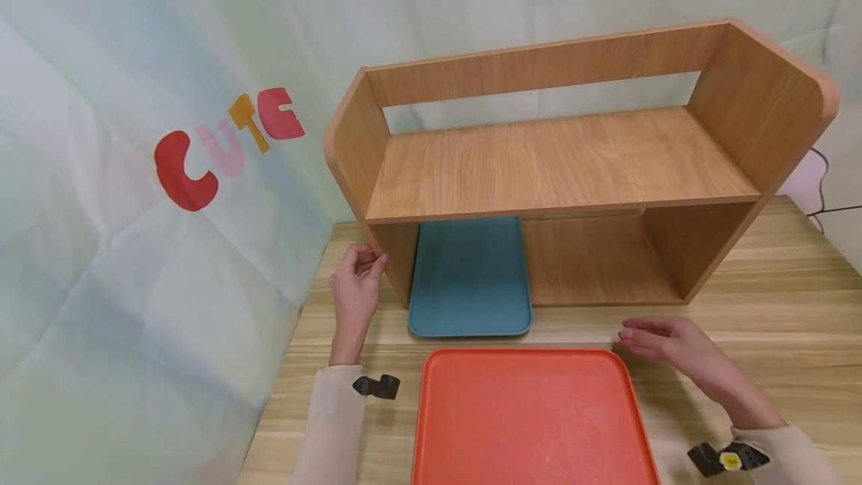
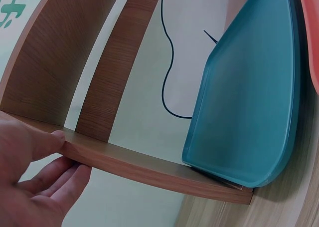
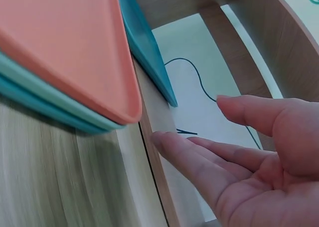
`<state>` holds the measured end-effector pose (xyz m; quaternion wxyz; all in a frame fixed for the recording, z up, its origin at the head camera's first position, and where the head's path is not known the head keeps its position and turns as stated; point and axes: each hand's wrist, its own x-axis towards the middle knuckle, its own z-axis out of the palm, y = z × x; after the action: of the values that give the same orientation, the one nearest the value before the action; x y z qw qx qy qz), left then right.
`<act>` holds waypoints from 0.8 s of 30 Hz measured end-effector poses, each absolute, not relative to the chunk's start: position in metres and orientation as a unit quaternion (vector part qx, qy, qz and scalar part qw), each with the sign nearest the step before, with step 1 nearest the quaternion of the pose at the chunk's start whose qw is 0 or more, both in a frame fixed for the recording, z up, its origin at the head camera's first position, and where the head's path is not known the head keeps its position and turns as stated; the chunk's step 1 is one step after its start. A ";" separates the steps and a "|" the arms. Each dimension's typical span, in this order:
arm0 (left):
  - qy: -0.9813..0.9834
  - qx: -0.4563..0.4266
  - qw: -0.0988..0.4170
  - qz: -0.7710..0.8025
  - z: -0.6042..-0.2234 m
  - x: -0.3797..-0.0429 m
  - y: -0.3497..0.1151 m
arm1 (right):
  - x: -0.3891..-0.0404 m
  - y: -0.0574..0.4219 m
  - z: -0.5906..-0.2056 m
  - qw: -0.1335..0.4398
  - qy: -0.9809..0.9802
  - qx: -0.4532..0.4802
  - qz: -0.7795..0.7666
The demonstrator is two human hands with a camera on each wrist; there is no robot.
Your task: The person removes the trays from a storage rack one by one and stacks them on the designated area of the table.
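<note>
A two-tier wooden desk shelf (image 1: 566,163) stands on the table. My left hand (image 1: 355,284) pinches the front edge of its left side panel (image 2: 134,173), thumb on one face and fingers on the other. In the lower compartment, against the left panel, lies a blue tray (image 1: 471,279) whose front end sticks out past the shelf. Nearer to me is a red tray (image 1: 532,418), on top of a pale green tray (image 3: 60,95) and another blue tray (image 3: 47,106). My right hand (image 1: 690,354) holds nothing, its fingers extended beside the red tray's far right corner.
The wood-grain table (image 1: 761,305) extends to the right of the shelf. A pale fabric backdrop (image 1: 202,260) with "CUTE" lettering hangs at the left and behind. The shelf's bare lower board (image 1: 599,260) shows right of the blue tray.
</note>
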<state>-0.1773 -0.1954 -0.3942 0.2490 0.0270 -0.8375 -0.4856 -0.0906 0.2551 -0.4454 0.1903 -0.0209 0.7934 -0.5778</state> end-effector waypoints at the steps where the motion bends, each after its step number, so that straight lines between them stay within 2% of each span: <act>1: -0.838 0.027 0.249 -0.486 -0.394 -0.177 -0.195 | -0.092 0.255 -0.447 0.188 0.781 -0.024 -0.596; 10: -0.838 0.030 0.246 -0.486 -0.395 -0.177 -0.195 | -0.103 0.246 -0.459 0.187 0.697 -0.046 -0.690; 24: -0.838 0.028 0.246 -0.487 -0.396 -0.178 -0.196 | -0.125 0.199 -0.464 0.222 0.698 -0.024 -0.680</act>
<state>-0.1776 -0.1957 -0.3958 0.2462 0.0278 -0.8378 -0.4865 -0.1250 0.1995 -0.4642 0.2224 -0.0243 0.6979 -0.6804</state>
